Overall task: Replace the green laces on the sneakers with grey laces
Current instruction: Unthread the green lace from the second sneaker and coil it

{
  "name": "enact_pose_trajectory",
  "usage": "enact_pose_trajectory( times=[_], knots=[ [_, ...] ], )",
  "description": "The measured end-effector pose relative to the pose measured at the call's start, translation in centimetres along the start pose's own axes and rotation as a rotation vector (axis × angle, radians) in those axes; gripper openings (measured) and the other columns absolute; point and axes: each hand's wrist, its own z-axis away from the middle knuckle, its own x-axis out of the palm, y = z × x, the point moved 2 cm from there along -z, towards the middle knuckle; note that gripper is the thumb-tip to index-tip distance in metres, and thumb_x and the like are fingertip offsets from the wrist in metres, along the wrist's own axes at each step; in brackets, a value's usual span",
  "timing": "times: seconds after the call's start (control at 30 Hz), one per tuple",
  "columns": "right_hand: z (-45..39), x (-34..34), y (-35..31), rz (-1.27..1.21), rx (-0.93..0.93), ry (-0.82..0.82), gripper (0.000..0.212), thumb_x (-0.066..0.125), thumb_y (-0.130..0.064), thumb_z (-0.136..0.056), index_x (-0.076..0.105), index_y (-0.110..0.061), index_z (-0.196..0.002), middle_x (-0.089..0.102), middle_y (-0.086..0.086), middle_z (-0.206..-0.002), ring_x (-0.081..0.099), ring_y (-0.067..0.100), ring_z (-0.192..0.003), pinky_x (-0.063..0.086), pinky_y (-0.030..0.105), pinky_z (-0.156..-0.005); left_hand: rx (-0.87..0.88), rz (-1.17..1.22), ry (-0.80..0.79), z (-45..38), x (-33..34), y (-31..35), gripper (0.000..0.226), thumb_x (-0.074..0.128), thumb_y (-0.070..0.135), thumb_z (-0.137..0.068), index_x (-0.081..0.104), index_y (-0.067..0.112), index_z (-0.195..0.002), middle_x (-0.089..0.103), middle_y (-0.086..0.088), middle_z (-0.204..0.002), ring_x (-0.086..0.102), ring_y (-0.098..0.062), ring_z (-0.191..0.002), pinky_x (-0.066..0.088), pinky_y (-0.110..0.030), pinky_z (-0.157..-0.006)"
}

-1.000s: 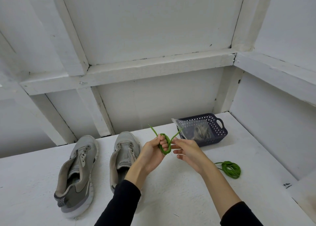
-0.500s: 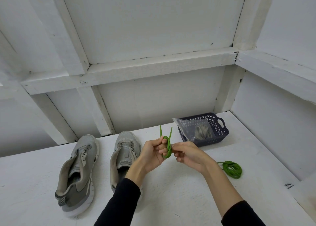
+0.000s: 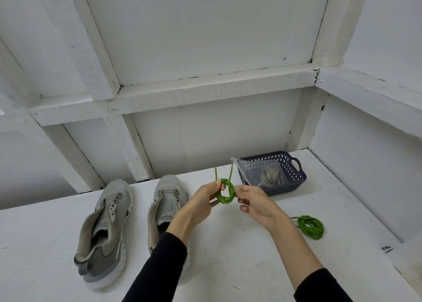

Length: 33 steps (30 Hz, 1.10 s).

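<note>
Compared with a moment earlier, the green lace [image 3: 225, 193] held between the hands had been turned from a flattened, edge-on bundle into an open round coil, with its two loose ends pointing upward. That suggested the second removed lace was being wound and knotted tidy, so the removal half of the task looked done and the relacing had not begun. The left hand [image 3: 201, 201] pinched the coil's left side between thumb and fingers, and the right hand [image 3: 253, 201] pinched its right side, the other fingers loosely curled beneath. Both forearms, in black sleeves, reached forward from the bottom of the view, and the hands met above the white surface [image 3: 228, 267], wrists raised. Left of the coil stood two grey sneakers [image 3: 169, 201], side by side, toes away from the person, both without laces. Right of the coil and nearer the person, another green lace [image 3: 310, 227] lay bundled on the surface. Behind and right of the coil sat a dark basket [image 3: 294, 176] against the white wall, holding a clear bag [image 3: 255, 171] with the grey laces [image 3: 271, 178] inside, untouched.
</note>
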Motion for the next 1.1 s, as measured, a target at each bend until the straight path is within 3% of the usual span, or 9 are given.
enact_pose_trajectory(
  times=[0.1,0.3,0.43,0.53,0.63,0.7,0.87,0.97,1.1],
  knots=[
    [0.1,-0.3,-0.3,0.057,-0.013,0.034,0.019,0.053,-0.021,-0.099,0.066,-0.009,-0.106,0.062,0.002,-0.100,0.050,0.013,-0.087,0.041,0.026,-0.071,-0.026,-0.168,0.098,-0.2,-0.1,-0.4,0.036,0.041,0.037,-0.103,0.053,0.025,-0.071,0.053,0.001,-0.107,0.043,-0.019,-0.106,0.033,-0.033,-0.085],
    [0.5,0.6,-0.2,0.101,-0.062,0.122,0.037,0.057,-0.047,-0.093,0.053,-0.018,-0.115,0.072,0.002,-0.102,0.063,0.016,-0.094,0.043,0.030,-0.074,0.049,-0.236,0.183,-0.8,0.9,-0.4,0.037,0.036,0.037,-0.104,0.050,0.023,-0.073,0.053,0.003,-0.093,0.041,-0.018,-0.092,0.035,-0.030,-0.075],
    [0.5,0.5,-0.2,0.112,-0.247,0.286,0.024,0.061,-0.021,-0.094,0.042,-0.018,-0.107,0.071,0.013,-0.091,0.055,0.013,-0.071,0.044,0.027,-0.068,0.055,-0.224,0.204,-1.0,0.9,-0.8,0.037,0.036,0.038,-0.105,0.051,0.023,-0.074,0.052,0.006,-0.094,0.040,-0.012,-0.083,0.033,-0.031,-0.076],
    [0.4,0.6,-0.1,0.149,-0.375,0.280,0.009,0.057,-0.014,-0.096,0.050,-0.019,-0.091,0.065,0.006,-0.072,0.052,0.011,-0.064,0.043,0.027,-0.066,0.064,-0.254,0.213,-1.0,1.1,-0.5,0.038,0.035,0.037,-0.105,0.052,0.023,-0.074,0.051,0.007,-0.092,0.039,-0.010,-0.080,0.033,-0.029,-0.073],
    [0.1,0.6,0.2,0.242,-0.398,0.301,0.012,0.052,-0.015,-0.098,0.061,-0.020,-0.103,0.067,0.000,-0.079,0.058,0.003,-0.070,0.042,0.020,-0.065,0.113,-0.319,0.198,-0.7,1.4,-0.1,0.038,0.033,0.034,-0.106,0.050,0.020,-0.075,0.051,0.009,-0.086,0.040,-0.006,-0.078,0.034,-0.029,-0.075],
    [-0.3,0.6,0.2,0.324,-0.347,0.262,0.017,0.050,-0.017,-0.100,0.063,-0.016,-0.110,0.066,-0.001,-0.086,0.056,0.003,-0.073,0.042,0.018,-0.066,0.162,-0.359,0.184,-0.5,1.3,0.0,0.037,0.034,0.033,-0.106,0.048,0.019,-0.075,0.051,0.008,-0.080,0.042,-0.006,-0.078,0.034,-0.027,-0.074],
    [-0.6,0.0,-0.2,0.496,-0.211,0.070,0.023,0.046,-0.013,-0.101,0.067,-0.009,-0.095,0.053,-0.001,-0.072,0.047,0.008,-0.066,0.041,0.022,-0.063,0.205,-0.446,0.167,-1.0,0.5,-0.6,0.038,0.038,0.029,-0.105,0.048,0.019,-0.070,0.052,0.007,-0.074,0.046,-0.009,-0.077,0.034,-0.020,-0.071],
    [-0.5,-0.4,-0.3,0.362,-0.126,-0.091,0.028,0.042,-0.013,-0.103,0.066,-0.008,-0.091,0.046,0.001,-0.072,0.040,0.007,-0.066,0.038,0.018,-0.057,0.225,-0.538,0.174,-1.2,-0.1,-0.9,0.038,0.041,0.029,-0.104,0.051,0.021,-0.068,0.053,0.005,-0.072,0.045,-0.014,-0.077,0.034,-0.024,-0.069],
    [-0.8,-0.6,0.3,0.154,-0.076,-0.097,0.028,0.039,-0.012,-0.104,0.063,-0.006,-0.091,0.047,0.002,-0.079,0.038,0.007,-0.068,0.034,0.017,-0.053,0.337,-0.740,0.287,-1.2,-0.1,-1.0,0.033,0.048,0.031,-0.101,0.058,0.026,-0.070,0.061,0.008,-0.071,0.052,-0.012,-0.068,0.041,-0.030,-0.068]
  ],
)
